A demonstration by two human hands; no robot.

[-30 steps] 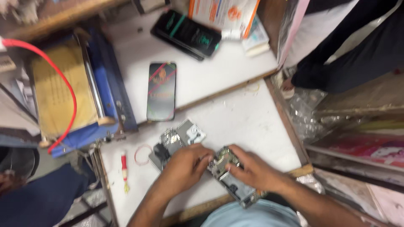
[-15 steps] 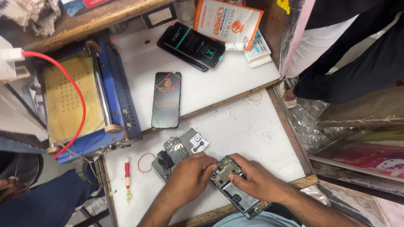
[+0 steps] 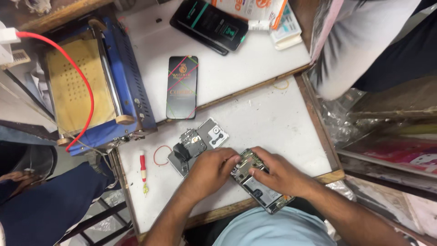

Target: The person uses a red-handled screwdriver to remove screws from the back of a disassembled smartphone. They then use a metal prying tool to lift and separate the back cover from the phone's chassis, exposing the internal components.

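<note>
Your two hands meet at 6 o'clock, near the bench's [image 3: 273, 114] front edge, over an opened phone [image 3: 259, 184] that lies slanted on the white top. Your left hand [image 3: 209, 171] comes in from 7 o'clock, palm down, fingers curled, its grip pinched on the phone's upper end. Your right hand [image 3: 280, 173] reaches from 4 o'clock, fingers spread and pressed on the phone, grip closed on its edge. Just left of your left hand, at 9 o'clock, lies a grey back cover [image 3: 198, 143] with loose parts; farther out, a red band [image 3: 159, 155] and a red screwdriver [image 3: 143, 168]. At 11 o'clock, a black glass panel [image 3: 182, 86] with coloured lines. Beyond, at 10 o'clock, a blue machine [image 3: 123, 77] with a yellow pad. At 12 o'clock, a black box [image 3: 209, 25]; beside it an orange-and-white packet [image 3: 255, 7] over a white tube [image 3: 259, 25].
</note>
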